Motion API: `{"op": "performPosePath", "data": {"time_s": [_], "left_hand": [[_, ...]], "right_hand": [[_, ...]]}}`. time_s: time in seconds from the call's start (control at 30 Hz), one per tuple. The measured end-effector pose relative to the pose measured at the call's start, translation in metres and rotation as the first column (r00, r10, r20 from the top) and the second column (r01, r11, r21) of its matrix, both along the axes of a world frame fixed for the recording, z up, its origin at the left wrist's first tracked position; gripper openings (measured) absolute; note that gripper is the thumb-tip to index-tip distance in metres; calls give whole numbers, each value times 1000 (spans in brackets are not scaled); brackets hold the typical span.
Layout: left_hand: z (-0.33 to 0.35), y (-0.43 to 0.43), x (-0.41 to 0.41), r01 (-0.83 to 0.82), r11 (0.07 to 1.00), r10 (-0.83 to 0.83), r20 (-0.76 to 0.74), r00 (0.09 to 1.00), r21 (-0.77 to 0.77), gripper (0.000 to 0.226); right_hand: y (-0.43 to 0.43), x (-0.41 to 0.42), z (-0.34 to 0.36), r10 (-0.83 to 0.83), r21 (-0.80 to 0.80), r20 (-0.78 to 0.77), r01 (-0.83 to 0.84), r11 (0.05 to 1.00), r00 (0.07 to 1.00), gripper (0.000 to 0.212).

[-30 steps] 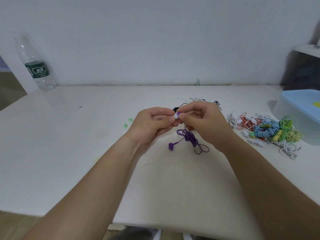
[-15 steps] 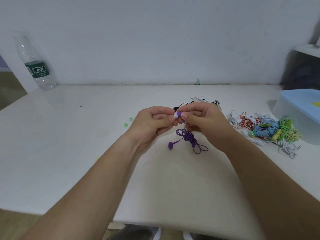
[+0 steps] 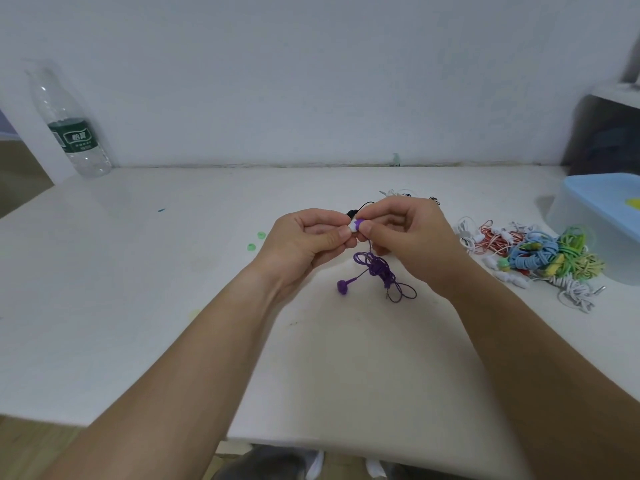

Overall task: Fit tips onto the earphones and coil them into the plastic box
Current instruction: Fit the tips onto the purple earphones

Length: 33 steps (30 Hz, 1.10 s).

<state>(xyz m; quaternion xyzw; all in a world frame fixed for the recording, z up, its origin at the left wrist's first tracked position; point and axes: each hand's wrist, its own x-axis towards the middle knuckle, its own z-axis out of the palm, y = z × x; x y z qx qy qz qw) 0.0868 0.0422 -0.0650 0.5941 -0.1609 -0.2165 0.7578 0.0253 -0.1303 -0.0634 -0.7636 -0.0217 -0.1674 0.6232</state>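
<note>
Two grips closed tight, barely shifted over the last second: left grip (image 3: 304, 244) pinching a white tip (image 3: 352, 227), right grip (image 3: 412, 237) pinching the purple earbud (image 3: 360, 223) against it. Tip probably not seated yet. Just below, purple cable (image 3: 379, 271) loose on the tabletop (image 3: 173, 289); far right, plastic box (image 3: 585, 233).

l hand (image 3: 304, 244), r hand (image 3: 412, 240) & both forearms (image 3: 207, 344) bare.

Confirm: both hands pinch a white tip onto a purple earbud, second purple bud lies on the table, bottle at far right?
Wrong on the bottle: the head view shows it at the far left. Rest holds: left hand pinches the tip, right hand the earbud; second bud lies on the table.
</note>
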Motion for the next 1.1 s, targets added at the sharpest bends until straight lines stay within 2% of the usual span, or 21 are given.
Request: {"op": "performPosePath", "data": {"time_s": [0.2, 0.47, 0.6, 0.73, 0.9, 1.1], "left_hand": [[1, 0, 0, 32, 999, -32, 6, 999, -31, 12], [3, 1, -1, 32, 999, -32, 20, 999, -3, 9], [1, 0, -2, 3, 999, -6, 80, 997, 43, 9], [1, -1, -2, -94, 987, 66, 206, 976, 127, 7], [3, -1, -5, -140, 986, 116, 221, 968, 94, 12], [4, -1, -6, -145, 975, 80, 345, 935, 167, 9]], "right_hand": [[0, -2, 1, 33, 148, -123, -14, 989, 992, 10], [2, -2, 1, -9, 118, -98, 21, 993, 995, 8], [1, -2, 1, -6, 121, -108, 20, 992, 994, 9], [1, -2, 1, 7, 89, -98, 2, 996, 995, 10], [1, -3, 2, 9, 84, -104, -1, 996, 995, 13], [0, -5, 3, 8, 93, -129, 4, 996, 992, 12]]}}
